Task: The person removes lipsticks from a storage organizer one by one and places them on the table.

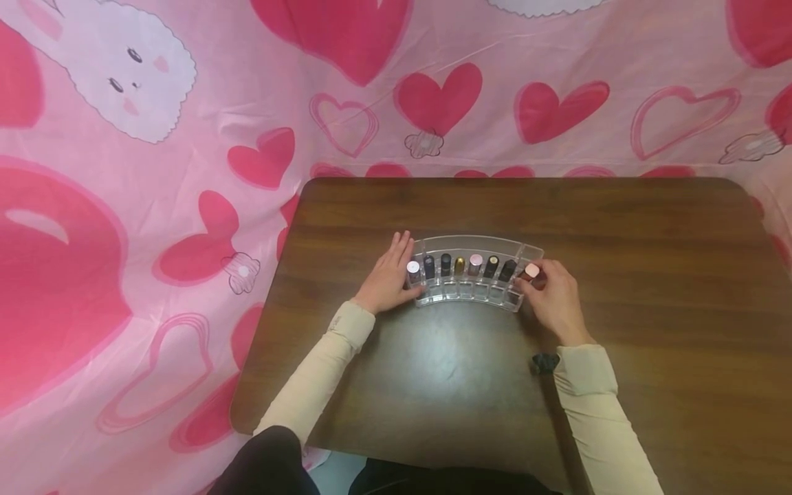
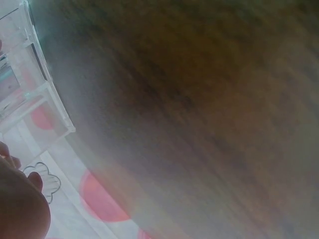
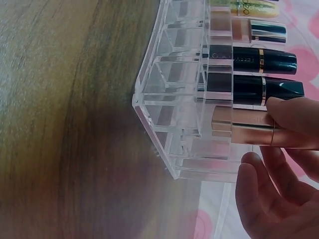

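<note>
"Why both hands at the acrylic lipstick organizer (image 1: 473, 243)?"

"The left hand (image 1: 386, 278), fingers straight, gripping nothing, probably braces its left end. The right hand (image 1: 557, 295) pinches the rose-gold lipstick tube (image 3: 249, 127) between its fingers, base inside the right end, likely for control."
</note>
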`<state>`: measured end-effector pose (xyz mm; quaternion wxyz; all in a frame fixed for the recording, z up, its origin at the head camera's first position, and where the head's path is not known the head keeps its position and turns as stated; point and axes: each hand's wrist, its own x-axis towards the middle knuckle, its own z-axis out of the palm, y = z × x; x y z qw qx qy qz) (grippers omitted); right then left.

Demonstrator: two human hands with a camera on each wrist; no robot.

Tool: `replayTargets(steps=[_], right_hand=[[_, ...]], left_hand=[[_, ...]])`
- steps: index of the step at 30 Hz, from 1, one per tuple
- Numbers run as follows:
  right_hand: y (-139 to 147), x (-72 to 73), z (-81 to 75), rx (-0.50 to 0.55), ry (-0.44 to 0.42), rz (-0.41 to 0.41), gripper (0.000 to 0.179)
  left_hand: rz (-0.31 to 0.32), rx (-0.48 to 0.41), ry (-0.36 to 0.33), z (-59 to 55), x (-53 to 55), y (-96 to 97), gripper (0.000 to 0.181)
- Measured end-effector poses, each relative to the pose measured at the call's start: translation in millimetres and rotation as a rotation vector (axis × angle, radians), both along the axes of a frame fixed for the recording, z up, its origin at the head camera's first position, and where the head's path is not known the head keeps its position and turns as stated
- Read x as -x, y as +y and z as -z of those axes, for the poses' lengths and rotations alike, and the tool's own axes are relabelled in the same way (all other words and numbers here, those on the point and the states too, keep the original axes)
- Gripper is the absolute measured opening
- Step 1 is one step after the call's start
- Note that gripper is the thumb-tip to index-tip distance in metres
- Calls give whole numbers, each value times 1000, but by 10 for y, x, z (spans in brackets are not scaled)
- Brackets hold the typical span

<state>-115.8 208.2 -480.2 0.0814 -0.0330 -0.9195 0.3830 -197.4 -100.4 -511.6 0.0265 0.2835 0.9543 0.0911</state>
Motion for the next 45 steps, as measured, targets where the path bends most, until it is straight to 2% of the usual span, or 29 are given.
replayTargets(steps=[12, 31, 45], right_hand=[[10, -14, -46, 25, 82, 72, 26], [69, -61, -143, 64, 110, 116, 28], [164, -67, -103, 91, 130, 181, 27]], left_hand=[[4, 4, -7, -8, 12, 6, 100], [1, -12, -15, -21, 6, 1, 103], [6, -22, 1, 16, 17, -9, 104]])
